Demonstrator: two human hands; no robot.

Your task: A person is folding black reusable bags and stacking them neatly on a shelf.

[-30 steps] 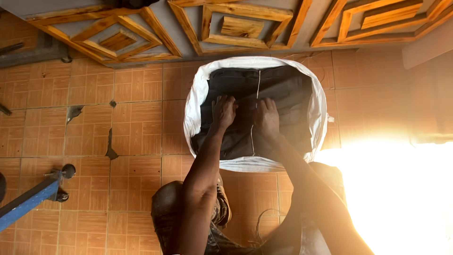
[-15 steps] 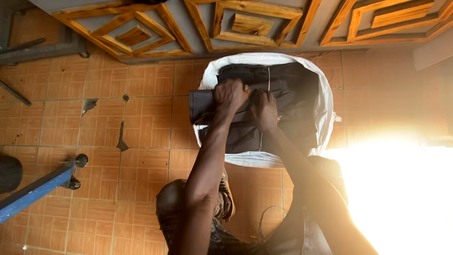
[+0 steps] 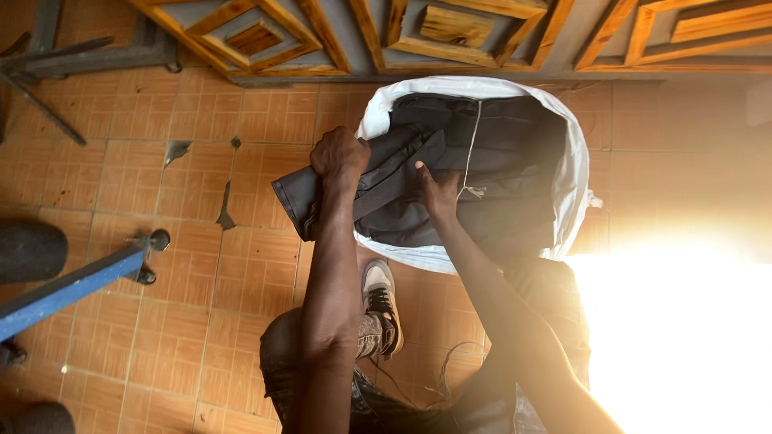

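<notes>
**Dark cloth held at the mouth of a white sack**

The left hand [image 3: 340, 158] is clenched round a folded bundle of dark grey fabric [image 3: 378, 185], its end jutting left past the rim, centre frame. The right hand [image 3: 438, 191] presses flat on the same cloth, fingers spread, thumb up. More dark cloth fills the white sack [image 3: 575, 169], upper centre. A white string [image 3: 473, 149] hangs over it. Below, a sneaker [image 3: 379, 301] rests on orange floor tiles [image 3: 129, 177]; a blue bar [image 3: 68, 289] lies lower left.
</notes>
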